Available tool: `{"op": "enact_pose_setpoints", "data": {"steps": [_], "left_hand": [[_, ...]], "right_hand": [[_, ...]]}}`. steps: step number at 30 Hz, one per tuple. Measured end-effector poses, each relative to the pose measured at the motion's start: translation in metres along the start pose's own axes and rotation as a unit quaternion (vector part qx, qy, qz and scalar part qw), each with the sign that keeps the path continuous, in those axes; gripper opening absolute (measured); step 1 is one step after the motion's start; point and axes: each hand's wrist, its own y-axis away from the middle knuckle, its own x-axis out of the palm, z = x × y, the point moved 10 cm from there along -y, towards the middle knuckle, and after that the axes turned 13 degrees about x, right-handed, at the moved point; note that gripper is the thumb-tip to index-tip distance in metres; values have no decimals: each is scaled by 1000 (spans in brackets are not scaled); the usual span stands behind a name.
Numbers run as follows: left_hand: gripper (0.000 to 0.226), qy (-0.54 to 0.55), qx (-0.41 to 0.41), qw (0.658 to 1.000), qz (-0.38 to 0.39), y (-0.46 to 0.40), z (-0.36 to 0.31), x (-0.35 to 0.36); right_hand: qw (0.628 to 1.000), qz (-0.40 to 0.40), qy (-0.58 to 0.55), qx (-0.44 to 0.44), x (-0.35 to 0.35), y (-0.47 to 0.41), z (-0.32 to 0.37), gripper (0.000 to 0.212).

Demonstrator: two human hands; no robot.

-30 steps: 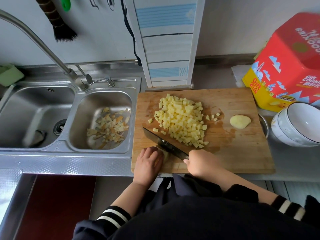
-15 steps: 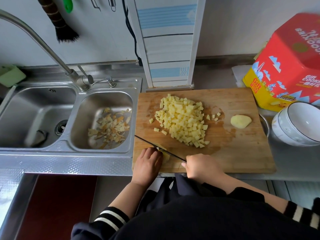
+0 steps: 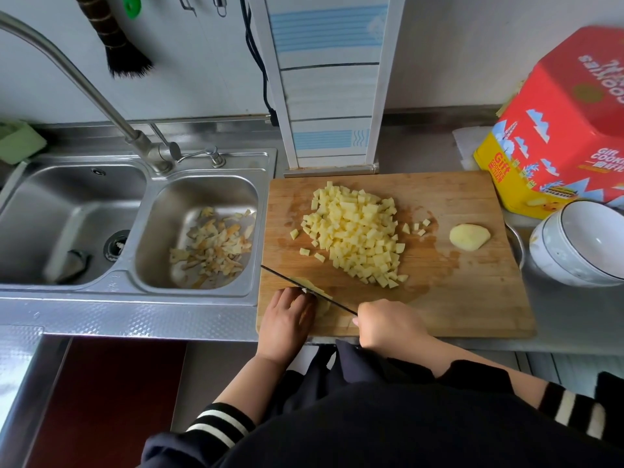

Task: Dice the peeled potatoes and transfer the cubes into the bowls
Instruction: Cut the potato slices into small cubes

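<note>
The pale peeled potato piece [image 3: 319, 296] lies at the near left corner of the wooden cutting board [image 3: 472, 298], partly hidden under the left hand [image 3: 287, 315]. It is likely firm, wet and slippery, so best pinned from above with fingertips tucked back. The left hand presses down on it, fingers curled over. The right hand [image 3: 388, 324] clenches the handle of the dark knife [image 3: 304, 288], whose blade stands edge-down across the piece.

Bare cutting board [image 3: 472, 292] lay open between the heap of cubes [image 3: 354, 238] and the potato half [image 3: 469, 235]. The bowls [image 3: 580, 244] stood just beyond the board's right edge, crowded from behind by the red tin [image 3: 567, 130].
</note>
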Motion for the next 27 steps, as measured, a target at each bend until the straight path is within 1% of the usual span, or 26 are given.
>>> {"op": "enact_pose_setpoints", "data": {"steps": [3,9,14,19,27], "left_hand": [[27,1,-8,1000,-5,1,0,0],[22,13,-13,1000,-8,2,1,0],[23,17,-14,1000,-11,2,1,0],[24,20,-20,1000,-8,3,3,3],[25,32,-27,999,-2,0,2,0]], "right_hand": [[1000,7,-15,9,3,-6,-2,20],[999,19,-29,38,5,-13,-7,30],[997,30,-50,51,-3,-8,-9,26],[997,17,-48,50,-6,-7,-9,26],[991,-3,-109,77,-7,-7,-20,38]]}}
